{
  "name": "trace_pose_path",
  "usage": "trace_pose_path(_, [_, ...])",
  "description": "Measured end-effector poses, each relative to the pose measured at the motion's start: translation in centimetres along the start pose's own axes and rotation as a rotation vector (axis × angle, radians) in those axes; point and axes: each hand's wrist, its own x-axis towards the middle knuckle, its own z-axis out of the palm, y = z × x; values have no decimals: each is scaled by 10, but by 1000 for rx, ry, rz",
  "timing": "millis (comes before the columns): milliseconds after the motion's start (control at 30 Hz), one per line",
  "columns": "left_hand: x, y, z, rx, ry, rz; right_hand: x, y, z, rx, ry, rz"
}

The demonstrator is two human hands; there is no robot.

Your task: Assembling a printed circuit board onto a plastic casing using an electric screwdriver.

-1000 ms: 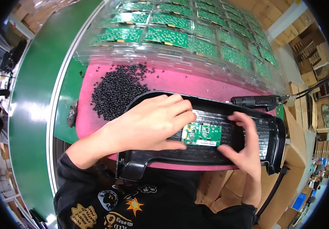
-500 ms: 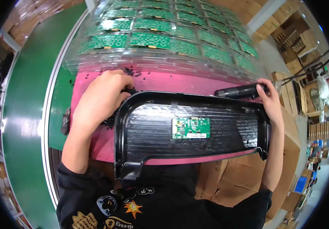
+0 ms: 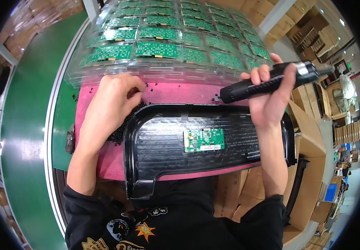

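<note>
Holding a black power driver (image 3: 274,83) in the right hand (image 3: 267,106): grip clamped round the body, tool above the far right part of the housing, slanting from near left to far right. Left hand (image 3: 114,100) is over the pile of small black screws (image 3: 130,121), fingers curled; can't tell whether that grip is together or on a screw. Green circuit board (image 3: 203,140) lies flat inside the black plastic housing (image 3: 157,137), around mid-length, label strip on its near edge; neither hand on it. Housing sits on the pink mat (image 3: 188,92), screws to its left, mat on the green tabletop (image 3: 65,113). Far side: clear trays (image 3: 105,75) full of green boards (image 3: 157,49). Open cardboard box (image 3: 313,175) near right.
</note>
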Motion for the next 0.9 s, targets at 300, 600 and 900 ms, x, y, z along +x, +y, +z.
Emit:
trace_pose_path(300, [-9, 35, 20, -820, -256, -124, -47, -17, 44, 338, -222, -130])
trace_pose_path(600, [-13, 42, 27, -967, -346, -248, -61, -28, 49, 222, -356, -163])
trace_pose_path(900, [-15, 43, 31, -874, -364, -185, -62, -21, 45, 141, -527, -202])
